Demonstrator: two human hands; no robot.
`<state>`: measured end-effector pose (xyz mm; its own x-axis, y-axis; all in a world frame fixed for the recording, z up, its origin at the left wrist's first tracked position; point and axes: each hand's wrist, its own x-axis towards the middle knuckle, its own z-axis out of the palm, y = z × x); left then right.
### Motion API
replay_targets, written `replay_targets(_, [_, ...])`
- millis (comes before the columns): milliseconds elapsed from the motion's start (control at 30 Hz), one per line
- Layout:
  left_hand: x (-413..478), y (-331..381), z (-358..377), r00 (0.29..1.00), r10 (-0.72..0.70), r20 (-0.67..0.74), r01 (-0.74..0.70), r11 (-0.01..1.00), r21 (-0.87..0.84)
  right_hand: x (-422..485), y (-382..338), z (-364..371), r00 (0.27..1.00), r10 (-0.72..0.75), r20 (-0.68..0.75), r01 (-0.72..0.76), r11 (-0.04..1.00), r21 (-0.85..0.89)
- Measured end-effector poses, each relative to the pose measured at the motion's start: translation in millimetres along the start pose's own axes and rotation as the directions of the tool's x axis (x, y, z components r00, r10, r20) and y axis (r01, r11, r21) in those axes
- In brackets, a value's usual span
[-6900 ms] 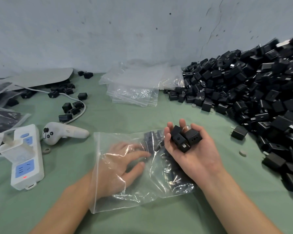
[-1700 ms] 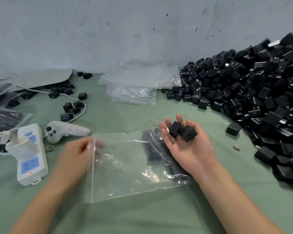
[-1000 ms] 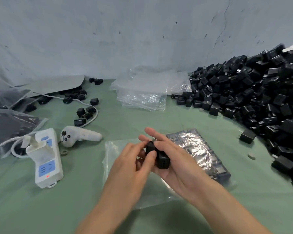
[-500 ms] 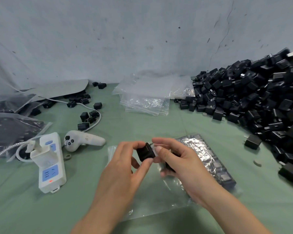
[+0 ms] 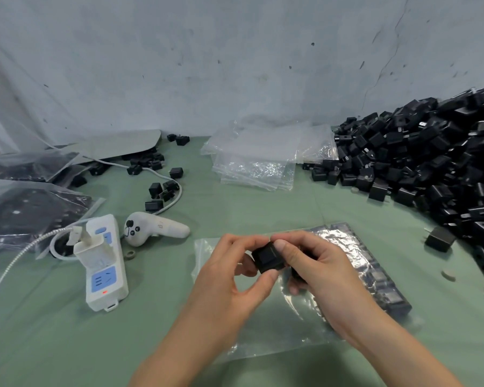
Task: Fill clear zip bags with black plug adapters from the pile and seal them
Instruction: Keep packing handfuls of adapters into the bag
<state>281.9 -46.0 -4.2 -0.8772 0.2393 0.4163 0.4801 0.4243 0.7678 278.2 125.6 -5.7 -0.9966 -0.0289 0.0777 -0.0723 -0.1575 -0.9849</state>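
Both hands meet over the clear zip bag (image 5: 263, 325), sharing one black plug adapter (image 5: 267, 258) held just above the plastic. The left hand (image 5: 229, 277) pinches the adapter between its thumb below and its curled fingers (image 5: 243, 243) above. The right hand (image 5: 319, 272) presses its thumb on the adapter's upper right edge, its other fingers curled under. Something dark sits inside that curl, perhaps a second adapter, but I cannot tell.

The adapter is blocky, with no clear long axis, and both hands are equally near it. The bag lies flat on the green surface (image 5: 67, 331), directly below the hands. Its filled end, a packed row of adapters (image 5: 375, 269), lies to the right of the fingers, and its empty stretch lies beneath them and to the left. Its mouth cannot be made out, so the way in is a guess: probably from the left.

The loose pile (image 5: 444, 169) is heaped at far right, nearer the right hand. A stack of empty bags (image 5: 260, 160) lies beyond the hands, and filled bags (image 5: 25, 208) lie at far left.
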Motion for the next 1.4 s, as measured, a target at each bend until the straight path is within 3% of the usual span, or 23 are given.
replay_targets(167, [3.1, -13.8, -26.1, 0.995, -0.095, 0.014, 0.094, 0.995, 0.040, 3.9, 3.8, -0.9, 1.000, -0.005, -0.027, 0.004, 1.000, -0.026])
replay_targets(300, [0.6, -40.6, -72.1, 0.964, -0.240, -0.115, 0.264, 0.918, 0.295, 11.6, 1.5, -16.8, 0.984, -0.007, -0.176, 0.007, 1.000, -0.005])
replay_targets(400, [-5.1, -48.5, -83.4, 0.947, -0.305, -0.095, 0.318, 0.873, 0.371, 15.6, -2.1, -30.4, 0.968, -0.006, -0.251, 0.007, 1.000, 0.003])
replay_targets(567, [-9.1, -36.2, -67.4, 0.956, -0.248, 0.158, 0.190, 0.930, 0.314, 19.8, -3.8, -47.9, 0.942, 0.124, -0.313, -0.081, 0.986, 0.145])
replay_targets(800, [-9.8, -41.0, -42.3, 0.923, -0.201, 0.329, 0.081, 0.935, 0.344, 19.8, -5.2, -52.4, 0.944, 0.160, -0.290, -0.095, 0.970, 0.225])
replay_targets(1033, [0.3, -35.7, -12.7, 0.901, -0.105, 0.422, -0.070, 0.922, 0.380, 20.6, -3.4, -51.0, 0.945, 0.157, -0.288, -0.095, 0.972, 0.217])
replay_targets(1200, [1.5, -33.0, -8.6, 0.865, -0.095, 0.493, -0.067, 0.952, 0.300, 21.6, -2.7, -52.8, 0.946, 0.157, -0.282, -0.094, 0.970, 0.224])
replay_targets(1300, [3.7, -32.2, -3.2, 0.874, -0.115, 0.473, -0.022, 0.962, 0.273, 22.3, -2.1, -51.4, 0.947, 0.151, -0.285, -0.089, 0.972, 0.218])
replay_targets(1400, [6.9, -34.0, 1.6, 0.876, -0.074, 0.476, -0.065, 0.961, 0.269, 22.1, -1.5, -50.3, 0.947, 0.146, -0.287, -0.085, 0.973, 0.216])
